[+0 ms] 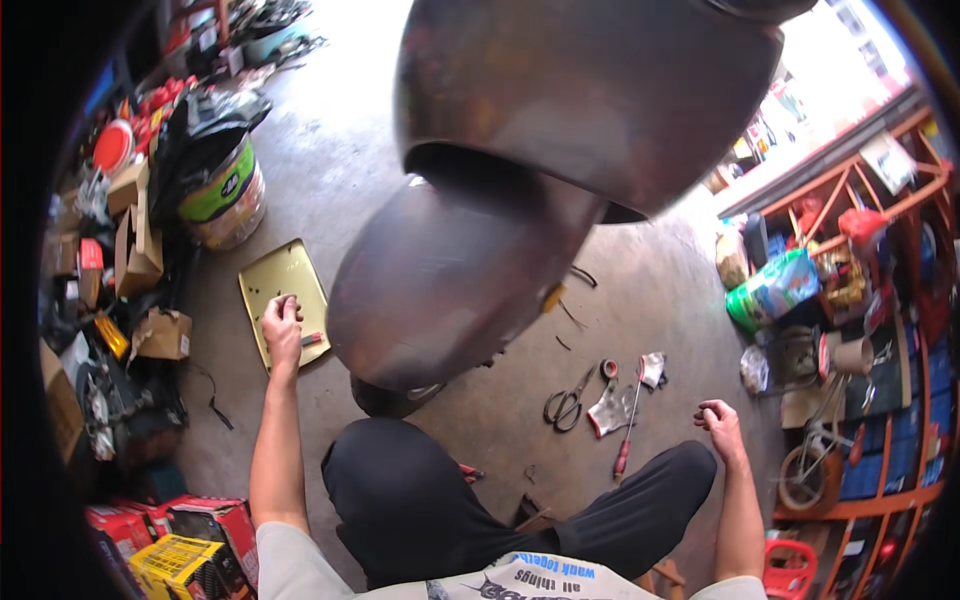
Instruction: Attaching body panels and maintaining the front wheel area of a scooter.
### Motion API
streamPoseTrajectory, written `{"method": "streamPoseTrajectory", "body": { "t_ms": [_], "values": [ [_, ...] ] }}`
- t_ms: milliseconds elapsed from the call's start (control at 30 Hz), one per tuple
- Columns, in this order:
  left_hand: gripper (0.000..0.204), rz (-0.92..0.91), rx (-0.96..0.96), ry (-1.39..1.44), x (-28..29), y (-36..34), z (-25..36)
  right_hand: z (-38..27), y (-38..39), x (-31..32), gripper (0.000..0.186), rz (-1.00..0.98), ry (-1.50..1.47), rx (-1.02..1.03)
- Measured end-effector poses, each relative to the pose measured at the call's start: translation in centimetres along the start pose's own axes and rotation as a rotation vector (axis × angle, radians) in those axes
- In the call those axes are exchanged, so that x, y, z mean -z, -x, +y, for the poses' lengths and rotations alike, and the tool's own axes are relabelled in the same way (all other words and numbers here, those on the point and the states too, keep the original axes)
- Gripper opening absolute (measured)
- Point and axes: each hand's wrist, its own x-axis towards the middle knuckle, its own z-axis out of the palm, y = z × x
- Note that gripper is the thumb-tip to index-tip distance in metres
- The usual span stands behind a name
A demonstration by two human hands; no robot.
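My left hand [283,325] is closed in a pinch over a yellow tray [260,258] holding small dark bits and a small red piece [313,338]; whatever the fingers hold is too small to name. My right hand [718,420], loosely bent, holds nothing visible beside my right knee. A dark curved scooter fender [455,280] and larger body panel [590,80] loom in front of me. On the floor lie black scissors [563,405], a tape roll [609,369], stained gloves [607,410] and a red-handled screwdriver [621,458].
Cluttered cartons [140,240] and a bag-topped tub [220,190] line the left. Red and yellow boxes [180,570] sit lower left. Orange shelving [880,215], a small bike [810,475] and a red plastic stool [790,565] stand at right. Short black cables [583,275] lie near the fender.
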Motion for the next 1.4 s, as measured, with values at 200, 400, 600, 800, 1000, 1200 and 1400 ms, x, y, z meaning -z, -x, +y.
{"method": "streamPoseTrajectory", "body": {
  "t_ms": [200, 400, 600, 800, 1000, 1200, 1400],
  "values": [
    [0.014, -0.147, -0.199, 0.187, -5.6, 2.4, 15.1, 31.1, 0.5, 3.3, 0.017, 0.123, -0.318, -0.191],
    [0.013, -0.325, -0.384, 0.099, -2.8, 8.2, 29.2, 34.0, 6.6, -7.2, 0.017, 0.072, -0.588, -0.349],
    [0.015, -0.541, -0.415, -0.126, -10.9, 14.3, 33.4, 34.8, 2.1, -17.0, 0.017, -0.053, -0.821, -0.337],
    [0.012, -0.631, -0.323, -0.213, -12.9, 17.1, 33.8, 34.7, 0.1, -23.0, 0.016, -0.122, -0.982, -0.361],
    [0.010, -0.705, -0.358, -0.150, -14.8, 18.5, 34.5, 35.0, -0.9, -20.4, 0.016, -0.102, -1.032, -0.387],
    [0.014, -0.706, -0.294, 0.012, -15.4, 18.4, 33.8, 32.3, -3.0, -12.7, 0.016, -0.061, -1.009, -0.380],
    [0.014, -0.762, -0.240, 0.279, -14.1, 18.2, 33.6, 12.5, 1.5, 0.8, 0.018, 0.156, -1.130, 0.079]
  ]
}}
